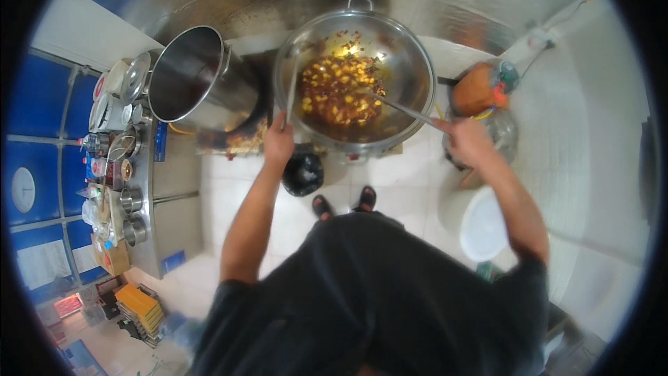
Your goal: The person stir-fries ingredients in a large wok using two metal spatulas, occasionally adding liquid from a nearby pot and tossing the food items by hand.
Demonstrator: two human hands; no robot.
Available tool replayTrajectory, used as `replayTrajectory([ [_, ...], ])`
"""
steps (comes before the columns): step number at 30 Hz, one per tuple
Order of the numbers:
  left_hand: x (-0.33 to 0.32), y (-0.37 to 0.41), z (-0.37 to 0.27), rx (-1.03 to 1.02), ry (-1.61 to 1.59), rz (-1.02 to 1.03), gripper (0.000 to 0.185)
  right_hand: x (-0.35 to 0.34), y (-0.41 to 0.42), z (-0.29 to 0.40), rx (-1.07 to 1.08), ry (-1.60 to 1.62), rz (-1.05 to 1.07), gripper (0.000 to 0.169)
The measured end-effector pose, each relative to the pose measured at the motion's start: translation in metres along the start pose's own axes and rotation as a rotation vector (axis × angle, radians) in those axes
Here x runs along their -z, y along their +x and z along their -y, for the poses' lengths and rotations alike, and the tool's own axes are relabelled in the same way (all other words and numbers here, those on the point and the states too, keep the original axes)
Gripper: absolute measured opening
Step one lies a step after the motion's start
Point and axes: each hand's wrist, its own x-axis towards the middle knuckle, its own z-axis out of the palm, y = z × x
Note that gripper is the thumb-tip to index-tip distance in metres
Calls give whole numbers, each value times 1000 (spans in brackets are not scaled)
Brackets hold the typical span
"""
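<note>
A large steel pan [412, 62] with loop handles stands in front of me, a chunky dark-red and yellow food mixture [339, 89] in glossy oil at its bottom. My left hand [278, 141] grips the handle of a long metal utensil [293, 83] that reaches up along the pan's left inner wall. The head of that utensil is blurred. From the right, my right hand [464, 138] holds a second long-handled metal utensil [404, 108], its far end sunk in the mixture and hidden there.
Left of the pan stands a tall steel stockpot [209, 94]. A black-lined bin [303, 173] is on the floor below. Bowls, jars and a strainer [124, 145] crowd the steel counter [156, 193] farther left. At right are an orange container [472, 89] and a white-topped bucket [484, 223].
</note>
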Motion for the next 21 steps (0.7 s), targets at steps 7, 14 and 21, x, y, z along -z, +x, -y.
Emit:
replayTrajectory([
  [7, -21, -52, -10, 329, -285, 173, 43, 9, -36, 36, -13, -137, 201, 62],
  [14, -62, -123, -35, 446, -397, 155, 47, -122, 74, 71, -226, 42, 4, 58],
  [21, -32, -126, -36, 305, -176, 266, 47, -49, 55, -59, -260, 522, -61, 41],
])
